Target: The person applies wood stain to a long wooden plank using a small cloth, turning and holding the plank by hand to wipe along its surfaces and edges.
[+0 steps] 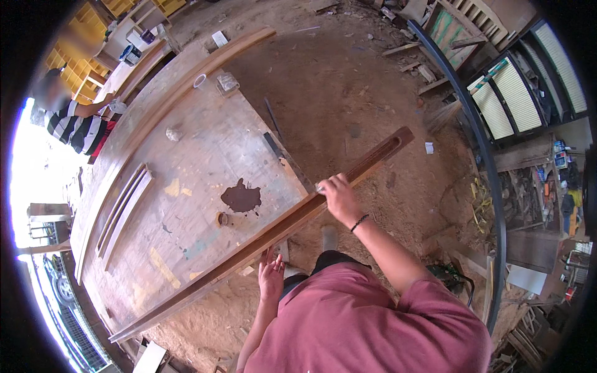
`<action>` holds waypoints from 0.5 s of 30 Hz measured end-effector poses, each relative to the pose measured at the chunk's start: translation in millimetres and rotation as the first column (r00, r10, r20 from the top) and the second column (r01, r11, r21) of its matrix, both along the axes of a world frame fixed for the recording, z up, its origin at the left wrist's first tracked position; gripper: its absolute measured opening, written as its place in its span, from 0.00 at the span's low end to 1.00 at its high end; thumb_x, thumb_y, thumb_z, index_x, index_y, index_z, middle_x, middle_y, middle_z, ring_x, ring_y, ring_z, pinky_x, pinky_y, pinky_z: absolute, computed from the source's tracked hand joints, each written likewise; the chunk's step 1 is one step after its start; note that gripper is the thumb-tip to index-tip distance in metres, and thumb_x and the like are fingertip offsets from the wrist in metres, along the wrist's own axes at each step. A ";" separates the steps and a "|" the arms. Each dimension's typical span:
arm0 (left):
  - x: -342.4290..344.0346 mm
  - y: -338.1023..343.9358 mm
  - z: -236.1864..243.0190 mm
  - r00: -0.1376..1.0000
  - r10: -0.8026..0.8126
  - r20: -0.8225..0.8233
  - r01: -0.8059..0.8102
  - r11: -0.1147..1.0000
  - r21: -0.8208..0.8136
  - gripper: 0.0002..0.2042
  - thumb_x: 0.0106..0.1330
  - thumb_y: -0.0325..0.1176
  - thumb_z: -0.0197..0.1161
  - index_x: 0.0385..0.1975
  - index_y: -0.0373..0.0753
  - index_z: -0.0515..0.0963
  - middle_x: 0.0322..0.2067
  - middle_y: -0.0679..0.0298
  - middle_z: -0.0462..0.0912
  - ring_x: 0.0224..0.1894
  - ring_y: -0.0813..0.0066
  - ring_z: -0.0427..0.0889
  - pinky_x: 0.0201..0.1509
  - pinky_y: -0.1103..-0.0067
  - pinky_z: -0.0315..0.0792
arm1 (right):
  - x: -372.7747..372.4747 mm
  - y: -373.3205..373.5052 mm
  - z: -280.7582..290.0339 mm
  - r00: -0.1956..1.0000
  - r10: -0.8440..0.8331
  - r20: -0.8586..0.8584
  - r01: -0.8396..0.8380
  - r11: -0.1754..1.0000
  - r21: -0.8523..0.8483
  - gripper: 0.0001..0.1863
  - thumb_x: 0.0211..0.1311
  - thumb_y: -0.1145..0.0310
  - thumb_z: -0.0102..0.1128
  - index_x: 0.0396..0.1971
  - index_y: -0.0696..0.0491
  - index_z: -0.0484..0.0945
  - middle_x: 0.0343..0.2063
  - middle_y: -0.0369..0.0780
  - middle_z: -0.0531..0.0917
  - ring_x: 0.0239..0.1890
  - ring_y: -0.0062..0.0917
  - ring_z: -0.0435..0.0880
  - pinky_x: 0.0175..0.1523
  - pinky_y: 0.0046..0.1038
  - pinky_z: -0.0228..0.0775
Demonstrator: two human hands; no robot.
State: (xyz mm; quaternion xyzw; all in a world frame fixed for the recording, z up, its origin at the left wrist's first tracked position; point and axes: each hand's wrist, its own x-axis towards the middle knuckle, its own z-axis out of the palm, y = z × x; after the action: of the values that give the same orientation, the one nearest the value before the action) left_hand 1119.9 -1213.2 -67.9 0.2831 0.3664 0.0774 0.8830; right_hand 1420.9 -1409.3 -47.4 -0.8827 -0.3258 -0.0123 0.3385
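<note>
Your right hand (337, 198) gripped the long wooden rail (261, 239) – its axis ran two o'clock to eight – while your open left hand (271, 273) supported underneath.

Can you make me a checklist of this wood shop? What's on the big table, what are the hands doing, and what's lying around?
Surface: wooden workbench, stained, with a dark spill.
Job's things: long plank with a slot near its far end, along the bench's near edge.
Clutter: curved strips, tape roll, small tub.
Hands: right hand grips the plank; left hand open beneath it.
Cables: nothing seen.
Surroundings: dirt floor, wood scraps, another person at the bench's far side.
</note>
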 end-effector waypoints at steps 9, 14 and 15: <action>-6.2 12.0 -11.7 1.000 -0.005 0.023 0.006 0.999 -0.036 0.30 0.74 0.24 0.48 0.77 0.45 0.60 0.77 0.61 0.62 0.66 0.66 0.74 0.68 0.70 0.69 | 43.1 -36.0 -0.5 0.955 -0.260 0.146 0.267 0.963 -0.030 0.07 0.66 0.78 0.57 0.41 0.55 0.79 0.37 0.45 0.81 0.44 0.44 0.77 0.53 0.44 0.71; -12.3 17.2 -9.7 1.000 -0.008 0.006 0.008 0.999 -0.037 0.30 0.74 0.24 0.48 0.77 0.44 0.60 0.76 0.57 0.63 0.65 0.64 0.77 0.66 0.69 0.71 | -37.4 37.2 6.2 1.000 0.004 0.022 -0.004 1.000 -0.010 0.06 0.65 0.75 0.60 0.41 0.56 0.78 0.40 0.44 0.80 0.48 0.41 0.76 0.55 0.41 0.71; -13.7 19.1 -10.4 1.000 -0.010 -0.001 0.010 0.999 -0.042 0.30 0.74 0.24 0.48 0.77 0.44 0.59 0.76 0.57 0.63 0.65 0.64 0.77 0.66 0.69 0.71 | -51.4 51.3 -0.2 0.998 0.047 0.033 -0.048 0.998 0.031 0.06 0.67 0.74 0.61 0.42 0.56 0.79 0.38 0.44 0.80 0.47 0.41 0.76 0.56 0.41 0.71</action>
State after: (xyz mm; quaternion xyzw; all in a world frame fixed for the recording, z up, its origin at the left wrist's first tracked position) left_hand 1106.2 -1194.1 -78.2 0.2665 0.3671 0.0653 0.8888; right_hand 1369.6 -1358.0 -47.6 -0.8688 -0.3519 -0.0236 0.3475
